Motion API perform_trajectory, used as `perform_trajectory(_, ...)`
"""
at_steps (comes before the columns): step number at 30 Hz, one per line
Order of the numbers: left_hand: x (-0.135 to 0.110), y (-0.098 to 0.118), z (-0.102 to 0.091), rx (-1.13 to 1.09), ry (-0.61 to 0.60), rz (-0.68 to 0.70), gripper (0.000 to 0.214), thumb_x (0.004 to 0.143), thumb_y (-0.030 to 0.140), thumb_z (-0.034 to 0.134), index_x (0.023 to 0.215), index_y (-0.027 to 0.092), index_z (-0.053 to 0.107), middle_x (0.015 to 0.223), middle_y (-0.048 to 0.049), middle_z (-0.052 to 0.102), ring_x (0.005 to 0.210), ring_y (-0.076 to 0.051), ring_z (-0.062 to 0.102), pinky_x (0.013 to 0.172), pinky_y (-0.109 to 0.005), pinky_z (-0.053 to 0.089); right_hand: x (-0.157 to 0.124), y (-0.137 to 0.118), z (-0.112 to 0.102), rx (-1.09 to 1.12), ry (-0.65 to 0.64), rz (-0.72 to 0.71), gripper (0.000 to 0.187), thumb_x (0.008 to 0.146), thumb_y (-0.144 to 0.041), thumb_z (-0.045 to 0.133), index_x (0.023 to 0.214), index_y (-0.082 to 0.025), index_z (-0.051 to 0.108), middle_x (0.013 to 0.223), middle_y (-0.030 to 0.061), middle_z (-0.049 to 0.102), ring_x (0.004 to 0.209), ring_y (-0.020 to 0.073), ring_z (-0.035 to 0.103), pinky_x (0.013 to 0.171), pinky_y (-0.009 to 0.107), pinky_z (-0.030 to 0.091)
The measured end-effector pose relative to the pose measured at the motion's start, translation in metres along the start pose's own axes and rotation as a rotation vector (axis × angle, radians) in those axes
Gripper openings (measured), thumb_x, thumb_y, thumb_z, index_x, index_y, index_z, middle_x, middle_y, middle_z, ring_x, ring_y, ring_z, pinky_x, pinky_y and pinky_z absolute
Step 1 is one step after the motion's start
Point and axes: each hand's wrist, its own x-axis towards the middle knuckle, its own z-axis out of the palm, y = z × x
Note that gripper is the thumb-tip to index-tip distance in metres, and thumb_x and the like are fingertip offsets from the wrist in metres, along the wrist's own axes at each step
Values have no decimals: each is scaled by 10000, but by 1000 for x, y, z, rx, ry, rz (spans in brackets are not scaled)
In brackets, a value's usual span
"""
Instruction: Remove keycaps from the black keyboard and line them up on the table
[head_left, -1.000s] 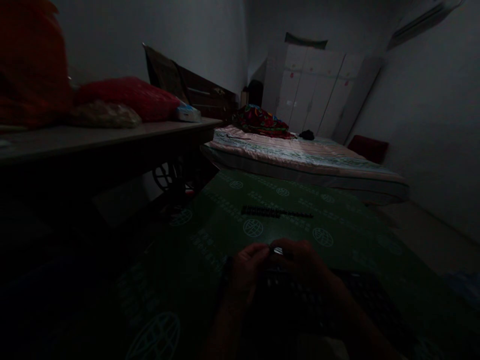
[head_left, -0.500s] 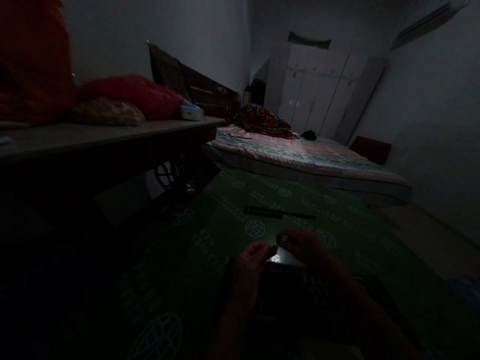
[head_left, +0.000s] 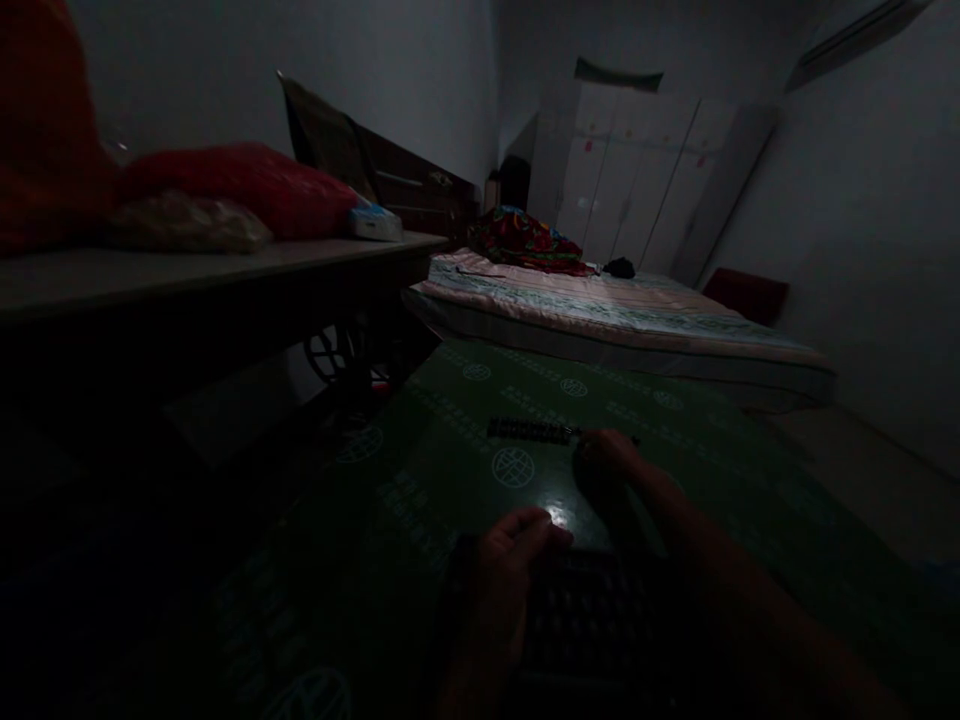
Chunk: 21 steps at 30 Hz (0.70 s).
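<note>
The view is very dim. My left hand (head_left: 514, 560) is closed, thumb and fingertips pressed together, over the upper left edge of a black object with rows of small raised keys, which looks like a keyboard (head_left: 589, 620). What those fingers pinch, if anything, is too dark to make out. Farther away, my right hand (head_left: 611, 450) is closed with its fingertips down at a double row of small dark pieces (head_left: 529, 430) on the green table (head_left: 435, 450). A small dark piece seems to be at its fingertips. The right forearm covers part of the keyboard.
Beyond the table stands a bed (head_left: 600, 310) with a bundled red blanket (head_left: 525, 240). On the left, a higher worktop (head_left: 300, 262) carries a red bag (head_left: 247, 185) and a small box (head_left: 376, 222). A white wardrobe (head_left: 630, 180) lines the back.
My right hand has moved forward from beside the left hand to the row, where it earlier pinched a small dark piece. My left hand has come down slightly toward the keyboard.
</note>
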Motion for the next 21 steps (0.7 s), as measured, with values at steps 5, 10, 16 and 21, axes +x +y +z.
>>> perform_trajectory(5,-3,1,3,-6,-24,-36,210,653,271,665,779,130,574,638,-49,664,562,-134,598,565,-235,424,10,2,3,4,-10,-10,271,795,-230,448,985,-206,639,927,75,669,824,170,607,592,199,358)
perform_trajectory(10,-6,1,6,-2,-43,-43,185,655,250,660,769,128,582,640,-41,663,562,-124,591,581,-229,424,18,6,10,28,-5,0,266,802,-244,450,994,-212,632,919,66,669,812,161,606,569,192,346)
perform_trajectory(16,-10,-1,8,33,-20,-35,151,670,236,640,759,129,579,623,-37,657,560,-115,581,577,-219,413,21,6,14,71,17,-13,267,801,-252,469,1017,-223,624,934,62,666,837,164,602,592,194,352)
perform_trajectory(21,-12,1,11,51,-4,-53,168,672,246,637,787,138,579,642,-36,661,561,-116,584,575,-222,416,21,6,15,101,28,-6,263,796,-245,472,1000,-208,634,928,70,668,825,170,606,586,196,355)
